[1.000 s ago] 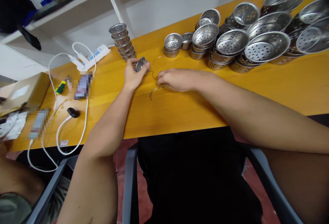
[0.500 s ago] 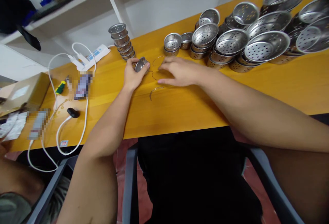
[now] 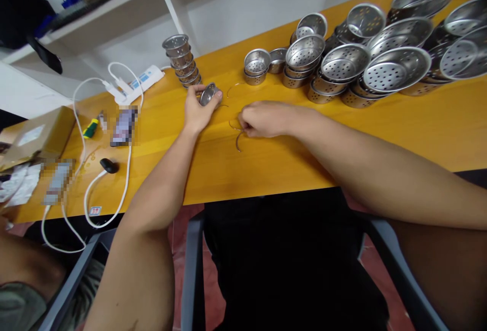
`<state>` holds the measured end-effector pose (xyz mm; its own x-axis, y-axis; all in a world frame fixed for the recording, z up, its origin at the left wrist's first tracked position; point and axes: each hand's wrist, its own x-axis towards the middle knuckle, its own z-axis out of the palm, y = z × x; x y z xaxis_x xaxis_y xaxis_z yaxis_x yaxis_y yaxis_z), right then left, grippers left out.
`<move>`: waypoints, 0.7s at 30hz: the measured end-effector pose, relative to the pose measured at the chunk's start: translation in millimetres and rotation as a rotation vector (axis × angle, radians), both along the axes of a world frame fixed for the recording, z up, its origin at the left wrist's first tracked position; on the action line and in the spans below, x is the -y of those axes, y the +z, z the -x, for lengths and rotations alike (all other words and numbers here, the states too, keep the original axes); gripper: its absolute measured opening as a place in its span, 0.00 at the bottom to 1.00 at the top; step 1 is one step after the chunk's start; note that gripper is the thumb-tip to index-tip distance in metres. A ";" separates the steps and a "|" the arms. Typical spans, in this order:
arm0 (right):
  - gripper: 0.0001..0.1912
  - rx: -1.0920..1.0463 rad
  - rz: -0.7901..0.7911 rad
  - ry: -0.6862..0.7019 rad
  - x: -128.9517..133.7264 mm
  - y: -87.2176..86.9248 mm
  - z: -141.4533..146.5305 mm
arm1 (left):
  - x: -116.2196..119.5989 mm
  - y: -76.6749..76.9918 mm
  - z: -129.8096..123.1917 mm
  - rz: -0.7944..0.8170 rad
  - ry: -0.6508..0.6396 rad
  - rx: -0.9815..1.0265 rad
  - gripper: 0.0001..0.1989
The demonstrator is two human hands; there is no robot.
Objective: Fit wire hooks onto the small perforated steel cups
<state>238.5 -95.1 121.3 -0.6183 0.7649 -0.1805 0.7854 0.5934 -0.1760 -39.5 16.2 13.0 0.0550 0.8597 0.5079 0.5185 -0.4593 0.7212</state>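
Observation:
My left hand (image 3: 198, 108) is wrapped round a small perforated metal cup (image 3: 208, 95), whose open rim is tilted up. To its right, my right hand (image 3: 261, 118) is closed just over the table, with its fingertips pinched on a thin curved wire (image 3: 238, 143). A second thin wire (image 3: 233, 126) curves out beside those fingertips; whether it is also gripped I cannot tell. Farther back lies another thin wire (image 3: 228, 90). Behind my left hand stands a stack of small perforated cups (image 3: 182, 62).
Stacks of perforated metal cups and bowls (image 3: 342, 62) line the back right of the table (image 3: 274, 169). At the left are a power strip (image 3: 142, 82), a phone (image 3: 124, 125), cables, a green-yellow tool handle (image 3: 91, 128) and a cardboard box (image 3: 49, 133). Another person's leg shows lower left.
My right hand has moved down towards me and closed from open fingers into a pinch. The curved wire by its fingertips has shifted right and turned. My left hand still holds the cup.

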 end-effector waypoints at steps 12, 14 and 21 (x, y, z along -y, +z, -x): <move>0.04 -0.529 -0.085 -0.073 -31.1 -20.1 -26.2 | -1.3 8.7 -3.3 -0.084 -0.023 0.026 0.60; 0.06 -0.637 -0.083 -0.135 -32.7 -22.5 -28.2 | 1.1 11.8 -4.7 -0.091 -0.034 0.023 0.60; 0.10 -0.826 -0.082 -0.285 -62.6 -50.2 -38.7 | 9.1 21.4 -8.6 -0.111 -0.087 0.025 0.52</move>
<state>277.2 -32.5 71.1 -0.3103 0.9011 0.3030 0.5458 0.4298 -0.7193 -31.0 7.1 34.4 0.1128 0.7906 0.6019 0.4555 -0.5795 0.6758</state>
